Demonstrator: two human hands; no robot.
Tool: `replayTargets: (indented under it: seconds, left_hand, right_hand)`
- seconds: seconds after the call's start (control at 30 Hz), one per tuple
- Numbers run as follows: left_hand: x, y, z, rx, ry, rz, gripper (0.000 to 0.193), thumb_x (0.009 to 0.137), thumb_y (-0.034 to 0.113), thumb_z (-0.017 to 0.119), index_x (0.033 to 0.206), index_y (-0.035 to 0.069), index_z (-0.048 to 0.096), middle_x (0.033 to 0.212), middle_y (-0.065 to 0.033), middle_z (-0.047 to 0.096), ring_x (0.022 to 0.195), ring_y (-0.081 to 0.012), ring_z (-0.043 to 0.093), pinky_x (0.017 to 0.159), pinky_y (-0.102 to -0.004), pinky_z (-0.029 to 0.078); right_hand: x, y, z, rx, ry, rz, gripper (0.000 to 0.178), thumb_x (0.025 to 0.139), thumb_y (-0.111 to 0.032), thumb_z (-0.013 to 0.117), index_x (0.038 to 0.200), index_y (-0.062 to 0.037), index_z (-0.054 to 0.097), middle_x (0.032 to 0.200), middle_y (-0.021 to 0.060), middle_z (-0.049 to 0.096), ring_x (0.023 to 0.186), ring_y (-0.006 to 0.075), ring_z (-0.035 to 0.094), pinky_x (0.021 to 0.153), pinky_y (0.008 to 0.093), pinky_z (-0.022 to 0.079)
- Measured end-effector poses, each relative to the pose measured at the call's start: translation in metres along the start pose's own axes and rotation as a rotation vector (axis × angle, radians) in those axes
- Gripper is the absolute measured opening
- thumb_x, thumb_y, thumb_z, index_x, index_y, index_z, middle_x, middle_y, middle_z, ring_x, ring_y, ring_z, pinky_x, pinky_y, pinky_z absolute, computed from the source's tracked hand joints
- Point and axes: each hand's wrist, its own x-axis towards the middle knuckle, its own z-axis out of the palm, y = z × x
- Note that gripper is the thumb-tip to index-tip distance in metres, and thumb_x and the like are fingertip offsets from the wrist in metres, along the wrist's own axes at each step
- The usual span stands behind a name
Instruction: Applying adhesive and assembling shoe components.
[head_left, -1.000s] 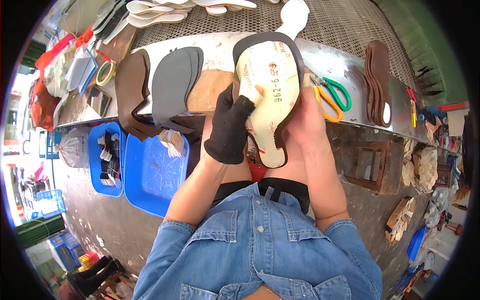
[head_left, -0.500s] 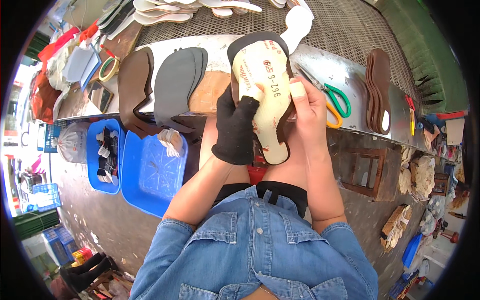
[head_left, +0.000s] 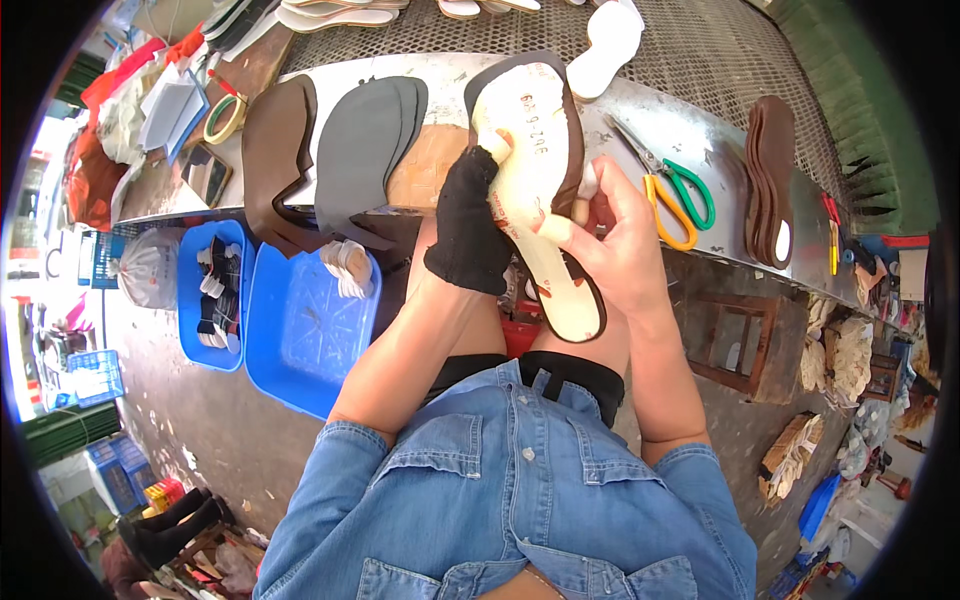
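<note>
A cream shoe insole [head_left: 533, 140] with dark brown covering around its edge is held up over my lap, its wide end away from me and its heel end toward me. My left hand [head_left: 470, 222], in a black fingerless glove, grips the insole's left side with the thumb on the cream face. My right hand [head_left: 622, 240] is closed at the narrow waist on the right side. Its thumb presses on the cream face and its curled fingers, one with a pale wrap, lie at the brown rim. What is behind the insole is hidden.
Brown pieces [head_left: 278, 150] and grey pieces [head_left: 365, 150] lie on the metal bench at left. Scissors [head_left: 672, 195] with green and yellow handles and stacked brown strips [head_left: 767, 180] lie at right. A white insole [head_left: 606, 45] rests on the mesh. Blue bins [head_left: 310, 330] stand below left.
My right hand has slid down the insole's edge to the waist, its thumb now lower on the cream face. The insole has tilted a little; my left hand still grips it.
</note>
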Motion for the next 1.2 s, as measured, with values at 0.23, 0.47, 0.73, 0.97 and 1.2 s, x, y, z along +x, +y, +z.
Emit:
replayTargets:
  seconds: [0.23, 0.47, 0.73, 0.97, 1.2]
  left_hand:
    - [0.008, 0.000, -0.004, -0.005, 0.037, -0.026, 0.048, 0.088, 0.028, 0.057, 0.125, -0.001, 0.048, 0.112, -0.0147, 0.060, 0.098, -0.0245, 0.061, 0.084, -0.0345, 0.051]
    - [0.010, 0.002, 0.003, -0.026, 0.081, 0.038, 0.041, 0.089, 0.031, 0.057, 0.119, 0.003, 0.053, 0.106, -0.0105, 0.062, 0.091, -0.0216, 0.061, 0.079, -0.0332, 0.050]
    - [0.045, -0.021, -0.048, 0.342, 0.017, 0.152, 0.045, 0.095, 0.035, 0.051, 0.126, 0.004, 0.046, 0.102, -0.0064, 0.057, 0.084, -0.0148, 0.058, 0.071, -0.0295, 0.050]
    - [0.001, -0.006, -0.002, 1.004, 0.031, 0.420, 0.039, 0.077, 0.007, 0.070, 0.111, 0.003, 0.054, 0.089, -0.0015, 0.054, 0.071, -0.0057, 0.051, 0.063, -0.0204, 0.043]
    - [0.015, 0.007, 0.000, 1.015, -0.025, 0.381, 0.018, 0.078, 0.013, 0.074, 0.075, 0.002, 0.060, 0.058, 0.0007, 0.054, 0.056, -0.0020, 0.045, 0.050, -0.0197, 0.036]
  right_hand:
    - [-0.002, 0.003, 0.002, -0.060, 0.080, -0.032, 0.021, 0.080, -0.009, 0.069, 0.076, 0.0011, 0.051, 0.068, 0.0007, 0.054, 0.060, 0.0046, 0.051, 0.050, 0.0216, 0.041]
    - [-0.021, -0.003, -0.007, 0.401, -0.180, 0.253, 0.029, 0.083, -0.015, 0.068, 0.101, 0.0024, 0.053, 0.085, 0.0038, 0.058, 0.070, 0.0081, 0.057, 0.060, 0.0241, 0.048]
    - [-0.029, -0.005, -0.012, 0.504, -0.179, 0.354, 0.047, 0.087, -0.012, 0.061, 0.129, 0.0034, 0.046, 0.078, 0.0018, 0.056, 0.067, 0.0074, 0.054, 0.058, 0.0227, 0.044]
    - [-0.033, -0.003, -0.011, 0.015, 0.091, 0.238, 0.052, 0.082, -0.012, 0.063, 0.128, 0.0060, 0.047, 0.082, 0.0054, 0.058, 0.063, 0.0098, 0.051, 0.058, 0.0257, 0.044]
    - [-0.038, -0.014, -0.013, -0.248, 0.037, 0.196, 0.050, 0.079, -0.010, 0.060, 0.123, 0.0086, 0.050, 0.077, 0.0121, 0.055, 0.067, 0.0174, 0.058, 0.062, 0.0309, 0.046]
